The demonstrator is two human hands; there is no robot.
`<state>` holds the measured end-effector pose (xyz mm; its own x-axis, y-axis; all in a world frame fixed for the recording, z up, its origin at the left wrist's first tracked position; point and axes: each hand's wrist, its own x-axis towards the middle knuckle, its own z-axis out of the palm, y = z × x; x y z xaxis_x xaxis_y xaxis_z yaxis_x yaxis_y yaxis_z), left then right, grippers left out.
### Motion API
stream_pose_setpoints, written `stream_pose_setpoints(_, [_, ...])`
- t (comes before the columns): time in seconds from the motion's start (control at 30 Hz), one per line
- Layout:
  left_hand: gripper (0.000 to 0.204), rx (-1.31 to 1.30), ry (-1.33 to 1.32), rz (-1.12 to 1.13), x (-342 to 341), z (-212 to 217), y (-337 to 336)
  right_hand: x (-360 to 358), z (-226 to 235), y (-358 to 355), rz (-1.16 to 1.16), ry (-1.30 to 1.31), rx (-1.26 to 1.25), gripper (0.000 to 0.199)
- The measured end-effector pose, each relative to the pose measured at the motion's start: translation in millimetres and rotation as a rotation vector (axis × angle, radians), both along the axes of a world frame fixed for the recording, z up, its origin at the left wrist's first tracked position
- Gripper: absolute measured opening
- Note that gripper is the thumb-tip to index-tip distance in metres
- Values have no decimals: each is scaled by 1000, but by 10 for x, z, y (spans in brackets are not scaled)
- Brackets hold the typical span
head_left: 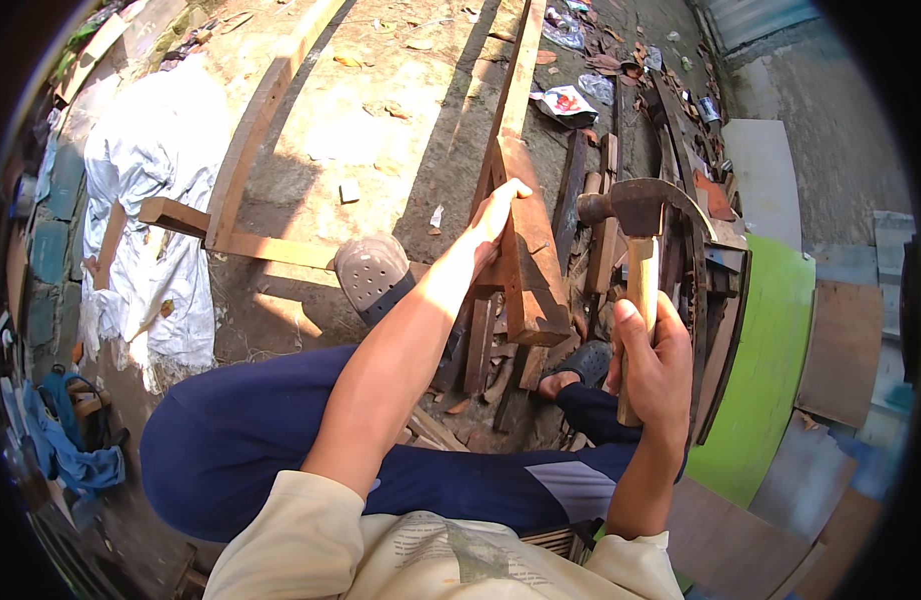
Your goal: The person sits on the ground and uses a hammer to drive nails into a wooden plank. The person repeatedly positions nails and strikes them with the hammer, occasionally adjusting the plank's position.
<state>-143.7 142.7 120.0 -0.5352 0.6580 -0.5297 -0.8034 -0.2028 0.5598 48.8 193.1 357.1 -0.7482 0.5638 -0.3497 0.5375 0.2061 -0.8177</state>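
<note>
My right hand [657,350] is wrapped round the pale wooden handle of a claw hammer [642,270], its rusty head raised and its claw toward the right. To the left of the hammer, my left hand [493,222] grips the edge of a thick reddish-brown wooden block [533,270]. A small dark nail-like bit shows on the block's face. Against a long timber beam [522,85] of a wooden frame lies the block; how they are joined is hidden. The frame's other beam [251,135] and a crosspiece [276,249] stretch off to the left.
Scrap wood [606,245] is heaped beyond the hammer, beside a green board [764,370]. A white cloth [151,200] drapes at the left. My foot in a grey clog [373,272] is by the crosspiece. Plastic litter [566,105] and dry leaves lie farther off.
</note>
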Motion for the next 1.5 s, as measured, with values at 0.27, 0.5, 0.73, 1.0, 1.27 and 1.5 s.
stream_pose_setpoints(0.27, [46,65,-90,-36,-31,-174,47,2,-37,-100,35,0,7,29])
stream_pose_setpoints(0.5, [49,94,-103,23,7,-102,23,1,-45,-91,50,-17,7,30])
stream_pose_setpoints(0.73, [50,128,-99,-1,-23,-259,58,3,-36,-131,31,-10,17,30])
stream_pose_setpoints(1.0, [54,101,-83,-50,-36,-262,80,5,-58,-111,44,-23,20,28])
stream_pose_setpoints(1.27, [49,11,-25,-37,-5,-72,47,-4,-6,-93,45,-6,36,28])
stream_pose_setpoints(1.5, [49,-3,-68,-38,-1,63,-20,10,184,-66,-18,126,75,25])
